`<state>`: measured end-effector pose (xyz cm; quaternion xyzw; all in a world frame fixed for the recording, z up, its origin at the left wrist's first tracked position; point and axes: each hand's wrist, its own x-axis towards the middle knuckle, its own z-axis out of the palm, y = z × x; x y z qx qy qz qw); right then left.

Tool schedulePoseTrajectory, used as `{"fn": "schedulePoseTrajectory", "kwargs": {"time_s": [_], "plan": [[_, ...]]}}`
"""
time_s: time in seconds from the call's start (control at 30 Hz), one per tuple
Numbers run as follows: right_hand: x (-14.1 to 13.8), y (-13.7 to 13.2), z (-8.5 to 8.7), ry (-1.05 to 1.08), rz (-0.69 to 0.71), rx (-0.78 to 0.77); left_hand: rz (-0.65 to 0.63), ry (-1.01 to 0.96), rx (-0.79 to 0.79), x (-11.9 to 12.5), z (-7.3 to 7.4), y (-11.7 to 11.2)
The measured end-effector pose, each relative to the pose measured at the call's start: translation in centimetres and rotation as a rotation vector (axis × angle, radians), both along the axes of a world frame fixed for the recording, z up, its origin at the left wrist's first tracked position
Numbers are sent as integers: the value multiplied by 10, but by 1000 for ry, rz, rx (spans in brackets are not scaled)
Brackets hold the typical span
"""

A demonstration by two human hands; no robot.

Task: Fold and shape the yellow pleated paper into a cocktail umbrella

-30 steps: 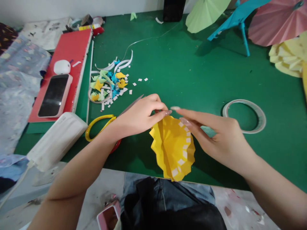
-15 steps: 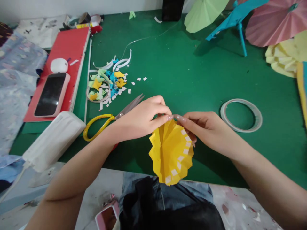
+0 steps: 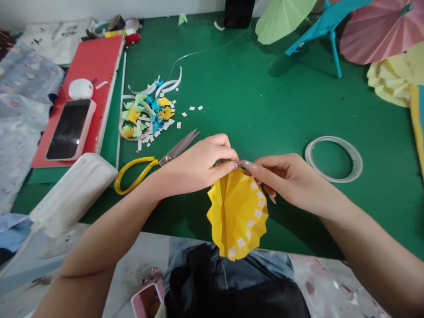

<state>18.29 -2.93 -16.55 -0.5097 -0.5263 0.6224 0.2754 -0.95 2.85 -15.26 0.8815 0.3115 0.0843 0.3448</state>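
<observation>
A yellow pleated paper piece (image 3: 238, 212) with a scalloped edge hangs over the front edge of the table. Small whitish squares line the right part of its rim. My left hand (image 3: 208, 161) pinches its top edge between thumb and fingers. Right beside it, the thumb and finger of my right hand (image 3: 281, 174) close at the same upper edge; whether a small square is between them is too small to make out. Scissors (image 3: 175, 150) with yellow handles lie partly under my left wrist.
A tape roll (image 3: 334, 159) lies to the right. Coloured paper scraps and white squares (image 3: 149, 112) are heaped at left. A phone (image 3: 71, 128) rests on a red folder (image 3: 96, 57) near a white power bank (image 3: 74, 194). Paper umbrellas (image 3: 380, 31) stand at back right.
The yellow paper has shifted slightly down and to the right. Both hands keep their pinch at its top edge, with the right lower fingers moved a little.
</observation>
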Motion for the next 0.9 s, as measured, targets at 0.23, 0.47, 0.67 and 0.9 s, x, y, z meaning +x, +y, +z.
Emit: {"fn": "schedulePoseTrajectory", "kwargs": {"time_s": [0.23, 0.47, 0.67, 0.9], "plan": [[-2, -1, 0, -44, 8, 20, -1, 6, -20, 1, 0, -1], [-5, -6, 3, -180, -12, 109, 13, 23, -54, 3, 1, -1], [-4, -9, 2, -310, 21, 204, 22, 36, -73, 5, 1, -1], [-5, -12, 2, -508, 43, 529, 33, 49, -85, 3, 0, -1]]}}
